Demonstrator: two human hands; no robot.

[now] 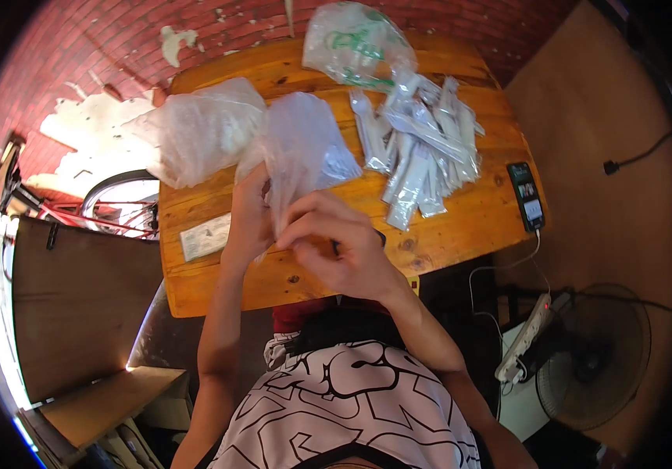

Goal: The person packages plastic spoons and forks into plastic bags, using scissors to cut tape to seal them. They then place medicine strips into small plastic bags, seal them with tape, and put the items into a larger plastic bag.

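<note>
- Red brick floor with pale, worn patches surrounds a small wooden table [461,227], seen from above your head.
- Your left hand [248,223] and right hand [336,246] meet over the near middle of the table, both pinching a clear plastic bag [305,148].
- Your left fingers close on the bag's lower left edge; your right fingers curl in and grip its neck just beside them.
- That bag stands up from your hands and fans out toward the far side, above the tabletop.
- Just left of it sits a second bag [199,137], crumpled and cloudy, touching the first.
- At the far edge lies a third bag with green print [355,43].
- Right of your hands a pile of wrapped plastic cutlery [422,152] spreads across the table; the packets overlap one another.
- At the right edge a phone [526,195] lies flat, with a white cable running off the near side.
- On the left near part lies a small paper slip [205,236], just beside your left wrist.
- Off the table, a bicycle wheel [121,199] shows at left and a fan [594,356] at near right.
</note>
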